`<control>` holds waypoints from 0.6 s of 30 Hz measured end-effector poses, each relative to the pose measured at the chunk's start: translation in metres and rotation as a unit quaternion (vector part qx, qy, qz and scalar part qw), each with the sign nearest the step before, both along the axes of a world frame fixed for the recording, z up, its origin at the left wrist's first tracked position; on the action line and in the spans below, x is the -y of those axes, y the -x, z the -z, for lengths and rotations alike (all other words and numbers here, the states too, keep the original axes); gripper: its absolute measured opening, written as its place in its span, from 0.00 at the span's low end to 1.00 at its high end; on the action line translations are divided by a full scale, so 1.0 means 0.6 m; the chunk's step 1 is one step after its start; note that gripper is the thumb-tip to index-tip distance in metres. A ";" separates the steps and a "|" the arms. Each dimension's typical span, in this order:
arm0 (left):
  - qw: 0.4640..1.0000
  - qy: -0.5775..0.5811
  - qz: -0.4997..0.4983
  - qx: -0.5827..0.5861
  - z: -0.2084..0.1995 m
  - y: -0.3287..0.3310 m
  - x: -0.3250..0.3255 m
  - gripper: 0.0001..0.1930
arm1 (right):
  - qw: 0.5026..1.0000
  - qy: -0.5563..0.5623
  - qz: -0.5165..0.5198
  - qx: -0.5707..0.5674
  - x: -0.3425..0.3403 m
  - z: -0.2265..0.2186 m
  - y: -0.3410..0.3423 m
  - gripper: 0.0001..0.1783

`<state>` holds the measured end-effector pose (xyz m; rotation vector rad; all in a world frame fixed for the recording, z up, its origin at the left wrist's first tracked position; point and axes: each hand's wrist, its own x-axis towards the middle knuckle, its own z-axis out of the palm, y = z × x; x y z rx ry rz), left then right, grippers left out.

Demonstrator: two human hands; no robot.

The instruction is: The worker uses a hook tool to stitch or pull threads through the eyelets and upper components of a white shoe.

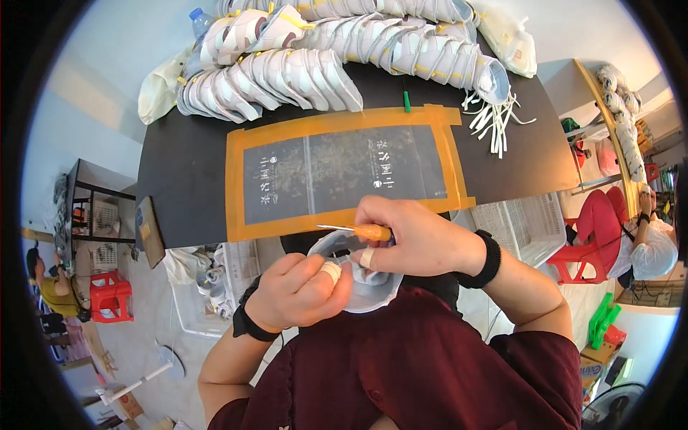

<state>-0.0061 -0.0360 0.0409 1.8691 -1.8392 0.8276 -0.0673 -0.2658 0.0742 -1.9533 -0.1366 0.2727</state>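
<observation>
Our right grip (423, 240) holds an orange-handled pointed tool (371, 232) over a pale tub (374, 299).
Our left grip (297, 294) curls beside the tub, contents unclear; we should keep the tool aimed away from that side.

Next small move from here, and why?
Probably turn the awl tip down toward the pale grey piece: the right hand holds the awl with its metal point aimed leftward, while the left hand is at the piece's left side.
</observation>
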 end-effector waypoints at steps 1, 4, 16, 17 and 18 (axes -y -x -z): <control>1.000 -0.001 0.001 -0.002 0.000 -0.001 -0.001 0.13 | 1.000 -0.001 0.001 -0.002 -0.001 0.005 0.005 0.14; 1.000 0.001 0.012 0.002 -0.003 -0.004 0.000 0.12 | 0.994 0.010 -0.017 0.109 -0.006 0.020 0.013 0.10; 0.998 -0.028 0.052 -0.023 -0.026 0.016 0.005 0.11 | 0.955 -0.249 0.082 -0.137 -0.028 0.004 0.020 0.04; 0.998 -0.020 0.051 -0.021 -0.024 0.015 0.006 0.11 | 0.946 -0.269 0.091 -0.158 -0.028 0.003 0.018 0.04; 0.998 -0.012 0.052 -0.020 -0.023 0.014 0.006 0.11 | 0.935 -0.289 0.101 -0.179 -0.027 0.003 0.016 0.04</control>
